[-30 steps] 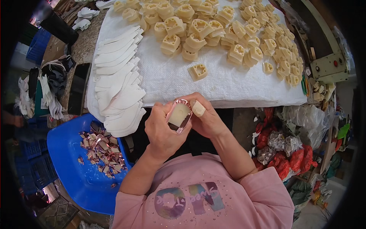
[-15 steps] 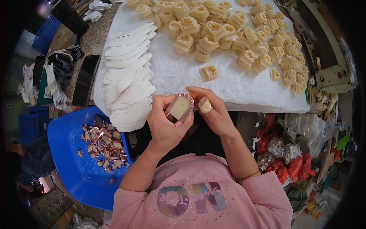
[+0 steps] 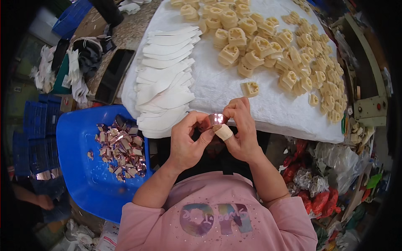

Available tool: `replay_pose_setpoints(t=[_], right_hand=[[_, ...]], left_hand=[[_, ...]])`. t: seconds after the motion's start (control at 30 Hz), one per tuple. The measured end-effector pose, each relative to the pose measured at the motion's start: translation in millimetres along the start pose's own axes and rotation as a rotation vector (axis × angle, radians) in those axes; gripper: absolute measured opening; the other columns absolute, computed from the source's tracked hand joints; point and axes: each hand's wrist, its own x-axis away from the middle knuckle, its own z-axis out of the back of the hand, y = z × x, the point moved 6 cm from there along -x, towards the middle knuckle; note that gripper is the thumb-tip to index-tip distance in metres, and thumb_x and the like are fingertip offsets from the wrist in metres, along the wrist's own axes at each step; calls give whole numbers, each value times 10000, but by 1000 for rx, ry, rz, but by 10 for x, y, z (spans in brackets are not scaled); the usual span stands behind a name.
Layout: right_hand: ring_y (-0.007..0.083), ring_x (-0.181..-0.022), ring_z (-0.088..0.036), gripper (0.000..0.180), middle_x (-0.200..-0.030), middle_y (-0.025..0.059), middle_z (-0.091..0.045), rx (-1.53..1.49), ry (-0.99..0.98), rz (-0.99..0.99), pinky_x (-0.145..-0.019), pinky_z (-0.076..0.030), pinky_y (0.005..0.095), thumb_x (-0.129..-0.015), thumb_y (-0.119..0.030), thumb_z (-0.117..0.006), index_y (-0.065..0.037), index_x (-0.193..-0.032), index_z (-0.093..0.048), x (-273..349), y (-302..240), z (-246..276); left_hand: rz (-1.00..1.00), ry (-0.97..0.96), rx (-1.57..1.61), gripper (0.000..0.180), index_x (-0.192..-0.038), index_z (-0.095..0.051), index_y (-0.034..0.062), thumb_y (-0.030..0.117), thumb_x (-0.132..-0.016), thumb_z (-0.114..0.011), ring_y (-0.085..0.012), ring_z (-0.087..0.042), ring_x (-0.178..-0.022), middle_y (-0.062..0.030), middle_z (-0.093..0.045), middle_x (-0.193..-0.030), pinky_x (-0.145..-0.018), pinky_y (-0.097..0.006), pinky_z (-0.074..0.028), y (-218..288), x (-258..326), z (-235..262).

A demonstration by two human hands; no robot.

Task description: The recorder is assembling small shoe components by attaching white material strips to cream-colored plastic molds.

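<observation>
Between my two hands, just off the table's near edge, is a small shoe heel block [image 3: 217, 119] wrapped in shiny pink metallic material. My left hand [image 3: 187, 142] pinches its left side between thumb and fingers. My right hand [image 3: 242, 131] grips it from the right, fingertips at its upper edge. A beige cover [image 3: 223, 132] sits on my right thumb, close against the heel block. Part of the block is hidden behind my fingers. One loose cream block [image 3: 251, 89] lies on the white cloth beyond my hands.
A white-covered table [image 3: 217, 94] carries overlapping white curved pieces [image 3: 165, 77] and many cream blocks [image 3: 259, 46]. Left of me, a blue tub [image 3: 77, 167] holds pink metallic pieces [image 3: 121, 148]. A dark phone [image 3: 114, 77] lies beyond it. Red and clear bags [image 3: 326, 201] lie right; another person's hand [image 3: 44, 202] shows lower left.
The heel block has turned from its pale flat face to its shiny pink side. My right hand has closed in onto it. The whole view has shifted.
</observation>
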Motion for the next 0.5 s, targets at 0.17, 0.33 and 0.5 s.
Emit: replay_pose_setpoints(t=[0.17, 0.33, 0.5], right_hand=[[297, -836, -454, 269, -895, 114, -504, -97, -79, 22, -770, -385, 372, -752, -169, -678, -27, -922, -525, -176, 17, -206], [301, -891, -451, 286, -927, 122, -516, 87, -5, 38, -787, -394, 376, -737, -108, -677, -31, -987, -564, -478, 85, -292], [294, -949, -427, 290, -996, 103, -506, 182, -31, 131, -823, -371, 391, -698, -20, -662, -64, -977, -598, -682, 66, -531]], left_hand=[[6, 70, -58, 163, -949, -576, -8, 93, -836, -638, -66, -477, -709, -3, -537, -809, -652, -217, -420, 23, 114, 329], [-143, 430, -752, 248, -1094, -565, -29, 26, -852, -554, -149, -536, -876, -85, -557, -977, -790, -259, -431, 83, 459, 1152], [41, 685, -1106, 288, -1073, -596, 12, 27, -787, -565, -274, -475, -954, -119, -560, -968, -869, -373, -372, -56, 989, 1825]])
